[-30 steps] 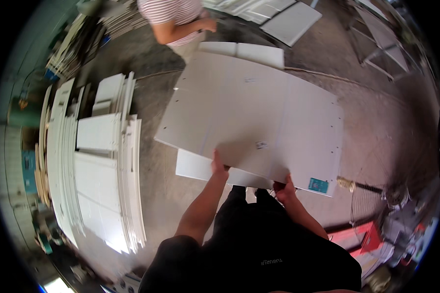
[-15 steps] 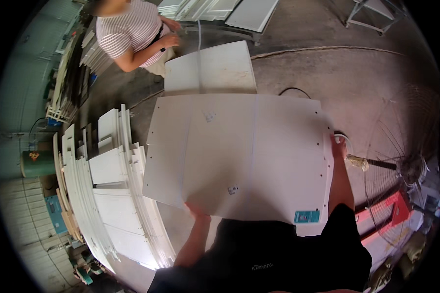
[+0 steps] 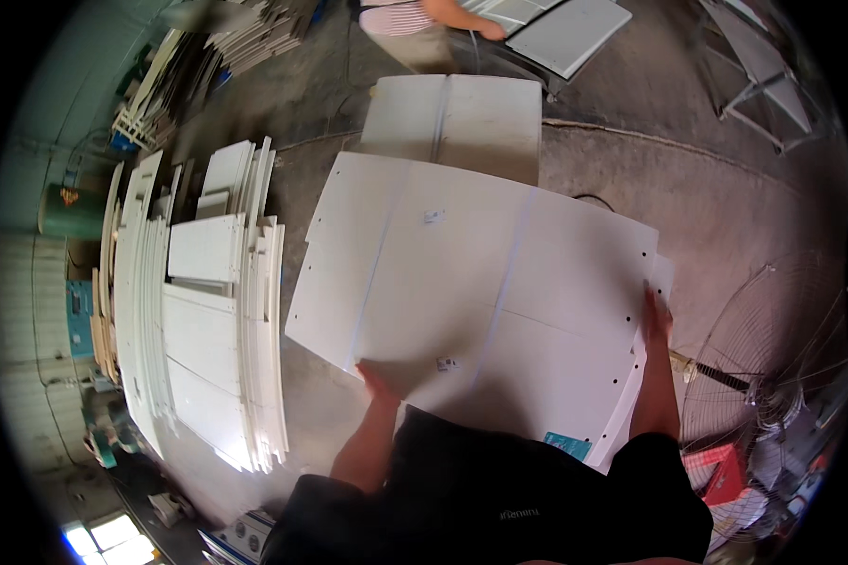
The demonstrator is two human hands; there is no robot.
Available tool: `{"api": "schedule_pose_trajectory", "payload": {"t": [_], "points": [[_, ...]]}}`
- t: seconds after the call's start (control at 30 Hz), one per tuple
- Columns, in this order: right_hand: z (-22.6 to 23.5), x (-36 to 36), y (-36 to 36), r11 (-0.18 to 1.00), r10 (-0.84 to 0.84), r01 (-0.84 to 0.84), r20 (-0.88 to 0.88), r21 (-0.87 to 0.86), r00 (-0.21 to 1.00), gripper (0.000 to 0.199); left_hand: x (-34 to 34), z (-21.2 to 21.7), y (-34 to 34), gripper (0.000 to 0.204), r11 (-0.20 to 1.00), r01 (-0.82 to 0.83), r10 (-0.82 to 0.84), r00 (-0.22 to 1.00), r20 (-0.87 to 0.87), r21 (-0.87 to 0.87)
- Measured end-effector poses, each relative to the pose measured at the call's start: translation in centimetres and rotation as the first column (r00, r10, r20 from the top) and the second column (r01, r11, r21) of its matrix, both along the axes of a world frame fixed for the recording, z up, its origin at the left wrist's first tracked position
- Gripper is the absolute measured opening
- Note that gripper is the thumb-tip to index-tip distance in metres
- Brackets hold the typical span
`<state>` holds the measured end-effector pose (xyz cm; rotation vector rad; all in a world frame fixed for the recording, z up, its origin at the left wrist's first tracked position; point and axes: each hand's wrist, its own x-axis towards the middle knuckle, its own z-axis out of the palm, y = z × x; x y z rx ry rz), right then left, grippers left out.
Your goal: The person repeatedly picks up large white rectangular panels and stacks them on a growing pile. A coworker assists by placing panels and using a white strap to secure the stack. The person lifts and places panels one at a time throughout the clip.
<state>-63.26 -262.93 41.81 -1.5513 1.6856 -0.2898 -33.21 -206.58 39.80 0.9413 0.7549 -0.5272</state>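
Observation:
A large white panel (image 3: 443, 273) with two bluish lines across it and dark holes along its left and right edges lies before me, tilted in the view. My left hand (image 3: 377, 383) grips its near edge left of the middle, with the underside fingers hidden. At the right edge, my right hand (image 3: 657, 320) holds on to the panel, its fingers partly curled over the rim. Two small labels sit on the surface, one of them a printed sticker (image 3: 448, 363) near me. A teal label (image 3: 568, 444) lies at the near right corner, partly hidden by my shirt.
Stacked white boards (image 3: 203, 330) stand on the left. Beyond the panel lies another white board stack (image 3: 490, 122). A person (image 3: 410, 38) works at a rack at the top. A wire-caged fan (image 3: 773, 395) and a red frame (image 3: 716, 471) are at the right.
The panel has turned clockwise in the view, its right side coming nearer, with both hands still on its edges. The other person has moved right, one arm reaching to the rack.

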Motion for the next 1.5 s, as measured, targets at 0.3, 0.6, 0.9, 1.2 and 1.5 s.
{"api": "schedule_pose_trajectory", "payload": {"t": [0.3, 0.6, 0.9, 1.2, 1.5], "points": [[17.9, 2.6, 18.1, 0.960, 0.027, -0.104, -0.284, -0.259, 0.959, 0.071, 3.2, -7.4, 10.0, 0.082, 0.989, -0.008, 0.026, 0.992, -0.124, 0.147], [24.8, -0.2, 46.8, 0.842, -0.161, 0.301, 0.323, -0.448, 0.932, 0.056, 4.6, -15.5, 27.3, 0.076, 0.977, -0.029, 0.028, 1.000, -0.005, -0.211], [26.7, -2.9, 63.4, 0.826, -0.095, 0.294, 0.395, -0.481, 0.914, 0.047, 2.5, -9.0, 44.8, 0.074, 0.926, -0.205, 0.261, 0.954, 0.147, -0.317], [29.6, -0.3, 81.2, 0.936, -0.087, 0.284, 0.642, -0.210, 0.762, 0.063, -2.7, -7.8, 66.5, 0.073, 0.915, -0.251, 0.313, 0.936, 0.161, -0.316], [27.4, -1.3, 97.5, 0.956, -0.064, 0.149, 0.318, -0.251, 0.946, 0.075, -9.2, -6.4, 90.9, 0.067, 0.871, -0.432, 0.464, 0.879, 0.107, -0.233]]}}
